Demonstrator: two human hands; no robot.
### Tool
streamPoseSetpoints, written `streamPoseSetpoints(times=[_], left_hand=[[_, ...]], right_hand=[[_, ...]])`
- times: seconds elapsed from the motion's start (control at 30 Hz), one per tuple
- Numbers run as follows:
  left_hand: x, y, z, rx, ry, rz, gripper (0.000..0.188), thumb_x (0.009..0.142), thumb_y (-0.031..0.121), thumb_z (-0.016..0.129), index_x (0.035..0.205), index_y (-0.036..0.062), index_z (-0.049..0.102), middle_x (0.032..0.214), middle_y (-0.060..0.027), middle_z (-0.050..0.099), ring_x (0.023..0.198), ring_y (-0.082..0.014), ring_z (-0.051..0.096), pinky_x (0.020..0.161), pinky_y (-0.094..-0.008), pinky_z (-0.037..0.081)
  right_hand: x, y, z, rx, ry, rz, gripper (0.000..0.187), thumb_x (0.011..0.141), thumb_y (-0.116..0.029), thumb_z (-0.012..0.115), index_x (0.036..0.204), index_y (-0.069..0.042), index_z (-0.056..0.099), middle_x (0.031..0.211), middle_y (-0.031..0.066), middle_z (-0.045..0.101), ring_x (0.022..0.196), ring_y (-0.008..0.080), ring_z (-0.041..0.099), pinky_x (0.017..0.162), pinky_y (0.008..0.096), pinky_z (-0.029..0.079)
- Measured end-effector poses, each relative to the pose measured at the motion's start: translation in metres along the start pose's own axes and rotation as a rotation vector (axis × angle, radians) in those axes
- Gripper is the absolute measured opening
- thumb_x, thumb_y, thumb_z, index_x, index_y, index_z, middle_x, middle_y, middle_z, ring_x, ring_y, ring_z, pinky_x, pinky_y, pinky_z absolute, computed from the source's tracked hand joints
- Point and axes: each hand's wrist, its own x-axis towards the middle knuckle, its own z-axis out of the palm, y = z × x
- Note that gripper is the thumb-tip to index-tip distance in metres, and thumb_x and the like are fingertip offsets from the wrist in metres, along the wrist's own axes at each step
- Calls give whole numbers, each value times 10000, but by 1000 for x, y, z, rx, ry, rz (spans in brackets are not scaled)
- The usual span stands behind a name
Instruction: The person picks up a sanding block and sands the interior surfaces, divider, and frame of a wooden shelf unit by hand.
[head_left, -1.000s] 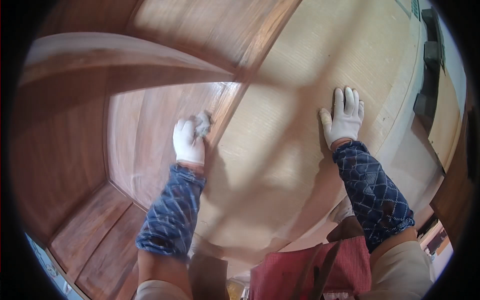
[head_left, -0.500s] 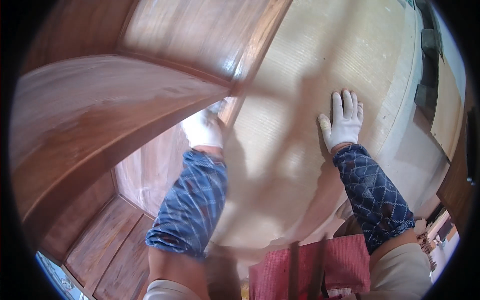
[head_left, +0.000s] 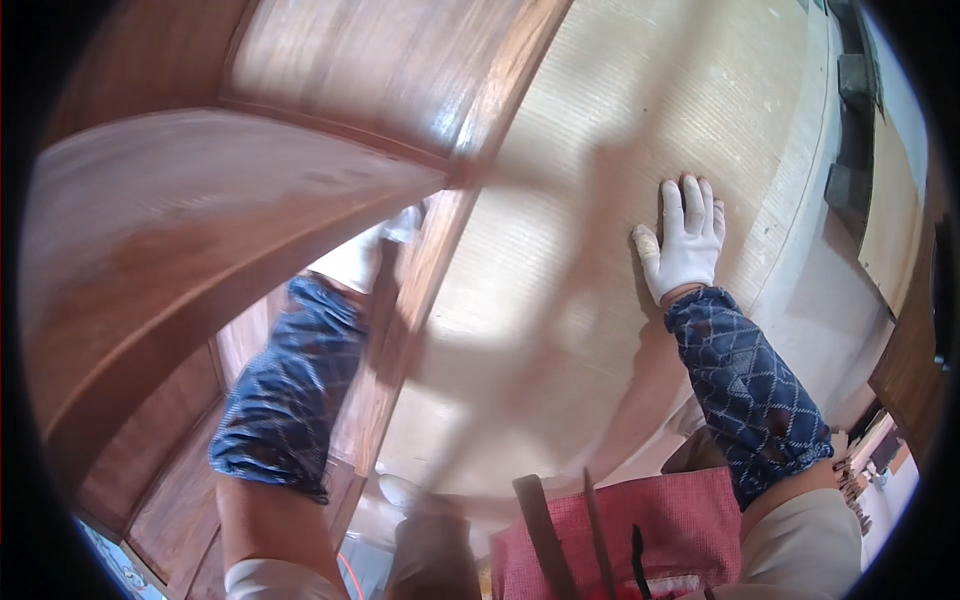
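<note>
My left hand (head_left: 352, 258), in a white glove, reaches inside a reddish-brown wooden cabinet (head_left: 200, 290), just below its curved shelf edge. It is closed, with a blurred pale grey piece (head_left: 403, 224) at its fingers that I cannot make out. That piece is against or very near the inner side of the front wooden edge strip (head_left: 425, 255); the shelf hides part of the hand. My right hand (head_left: 684, 245), also gloved in white, lies open and flat with fingers spread on the large pale ribbed panel (head_left: 550, 280). It holds nothing.
Blue checked sleeves (head_left: 745, 385) cover both forearms. A red cloth (head_left: 640, 530) is at my waist, with dark straps across it. Dark blocks (head_left: 850, 190) line the panel's far right side, beside a light board (head_left: 893, 220). More brown wood stands at the right edge.
My left hand has moved left and slightly lower, off the edge strip's front and further into the cabinet. My right hand stays in place on the panel. The view has shifted slightly.
</note>
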Motion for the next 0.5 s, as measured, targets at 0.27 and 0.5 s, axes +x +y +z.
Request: streamPoseSetpoints(times=[0.27,0.5], left_hand=[[-8,-58,33,842,108,-277,249,973,158,510,1133,49,666,1163,-146,659,1051,-314,613,898,-386,495],[-36,114,21,-3,314,-335,87,876,84,624,938,23,620,887,-177,589,841,-362,582,763,-412,468]], right_hand=[[0,-13,9,-13,-7,-14,675,868,-415,591,1409,-49,421,1488,216,344,1414,399,260,1163,555,159],[-2,9,14,-92,176,-115,635,872,-383,602,1406,-80,441,1454,192,396,1392,369,311,1134,515,231]])
